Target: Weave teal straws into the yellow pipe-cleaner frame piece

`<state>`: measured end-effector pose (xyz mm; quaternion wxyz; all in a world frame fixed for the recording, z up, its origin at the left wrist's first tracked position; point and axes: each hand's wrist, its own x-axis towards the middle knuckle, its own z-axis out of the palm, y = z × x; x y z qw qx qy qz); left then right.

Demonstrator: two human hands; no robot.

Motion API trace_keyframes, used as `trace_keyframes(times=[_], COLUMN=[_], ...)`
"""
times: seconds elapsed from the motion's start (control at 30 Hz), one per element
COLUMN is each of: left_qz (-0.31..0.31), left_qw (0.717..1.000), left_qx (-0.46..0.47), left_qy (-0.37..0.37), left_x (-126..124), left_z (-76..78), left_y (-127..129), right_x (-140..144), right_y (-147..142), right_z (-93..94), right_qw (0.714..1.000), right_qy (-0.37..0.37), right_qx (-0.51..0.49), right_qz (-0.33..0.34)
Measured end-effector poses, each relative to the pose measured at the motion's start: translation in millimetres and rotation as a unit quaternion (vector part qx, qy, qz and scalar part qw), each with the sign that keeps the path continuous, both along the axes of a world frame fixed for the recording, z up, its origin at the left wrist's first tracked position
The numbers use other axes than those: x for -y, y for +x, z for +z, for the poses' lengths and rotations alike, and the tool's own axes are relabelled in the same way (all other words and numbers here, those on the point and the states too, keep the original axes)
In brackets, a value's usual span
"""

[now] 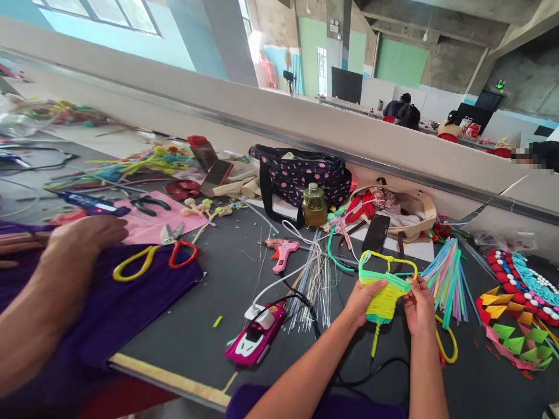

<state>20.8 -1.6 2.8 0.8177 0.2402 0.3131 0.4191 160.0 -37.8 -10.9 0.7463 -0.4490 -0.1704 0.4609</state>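
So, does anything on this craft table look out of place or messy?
Mostly clutter. A bundle of thin wires lies fanned loosely over the dark table, with cords tangled beside the pink glue gun. Both hands, left hand and right hand, hold the woven yellow-green piece, which looks intact.

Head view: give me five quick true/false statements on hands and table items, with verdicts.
1. Both hands, left hand and right hand, hold the yellow-and-green woven pipe-cleaner piece. True.
2. The pink hot-glue gun is in the right hand. False: it lies on the dark table, apart from both hands.
3. A magenta toy-car-shaped gadget lies near the table's front edge. True.
4. The yellow-and-red-handled scissors lie on white paper. False: the handles rest on purple cloth.
5. Another person's hand rests on the purple cloth. True.
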Motion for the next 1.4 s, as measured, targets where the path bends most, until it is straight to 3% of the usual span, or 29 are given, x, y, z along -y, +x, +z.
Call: trace_keyframes(times=[0.1, 0.17, 0.27, 0.37, 0.47, 0.67, 0.9, 1.1, 1.23, 1.4], left_qz=[0.01, 0.019, 0.022, 0.019, 0.008, -0.011, -0.029, -0.027, -0.016, -0.01], left_qw=[1.0, 0.999, 0.998, 0.997, 0.994, 0.993, 0.992, 0.994, 0.995, 0.996], left_qx=[0.007, 0.019, 0.028, 0.024, 0.032, 0.033, 0.043, 0.036, 0.04, 0.069], left_qy=[0.027, 0.042, 0.06, 0.078, 0.1, 0.11, 0.114, 0.101, 0.093, 0.053], left_x=[2, 4, 9, 14, 18, 22, 22, 23, 22, 20], left_z=[1.3, 2.9, 6.4, 9.2, 10.3, 12.7, 15.8, 17.2, 20.2, 23.1], left_y=[-1, 0, 0, 0, 0, 1, 0, 1, 0, -3], right_x=[0, 1, 5, 9, 12, 13, 19, 20, 19, 18], right_y=[-4, -7, -10, -12, -12, -8, -3, -2, -3, -2], right_z=[0.9, 2.0, 6.5, 12.8, 18.5, 28.9, 34.1, 33.3, 28.8, 25.9], right_qw=[0.994, 0.976, 0.897, 0.812, 0.779, 0.755, 0.739, 0.743, 0.78, 0.856], right_qy=[-0.004, -0.008, -0.01, 0.003, 0.014, 0.034, 0.024, 0.033, 0.012, -0.017], right_qx=[0.091, 0.193, 0.401, 0.548, 0.598, 0.621, 0.656, 0.645, 0.579, 0.446], right_qz=[-0.054, -0.104, -0.183, -0.199, -0.189, -0.21, -0.151, -0.176, -0.237, -0.259])
